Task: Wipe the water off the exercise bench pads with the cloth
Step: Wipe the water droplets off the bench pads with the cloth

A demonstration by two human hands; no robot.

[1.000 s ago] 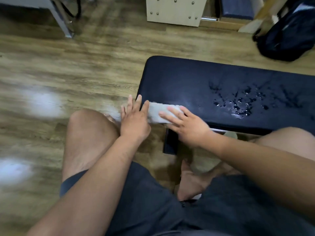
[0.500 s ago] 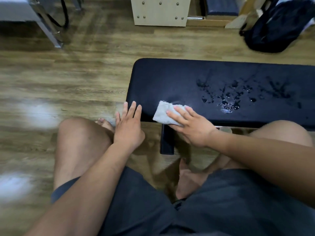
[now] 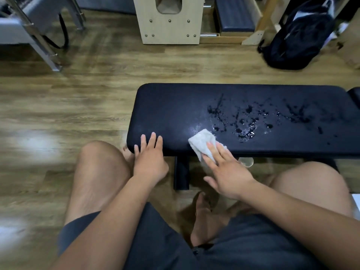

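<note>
Head view, soft grey cloth point(image 3: 202, 145) folded small on the near edge of a smooth black bench pad point(image 3: 175, 108), right hand point(image 3: 226, 170) pressing it with flat fingers, shiny water drops point(image 3: 245, 121) just beside it, left hand point(image 3: 150, 158) flat on the pad's rounded corner, hands apart.

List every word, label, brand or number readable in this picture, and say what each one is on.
No text can be read.
The bench pad and the cloth bear no print.
The wooden box shows only metal studs.
The black backpack has white patches that may be print, but they are too blurred to read.
</note>
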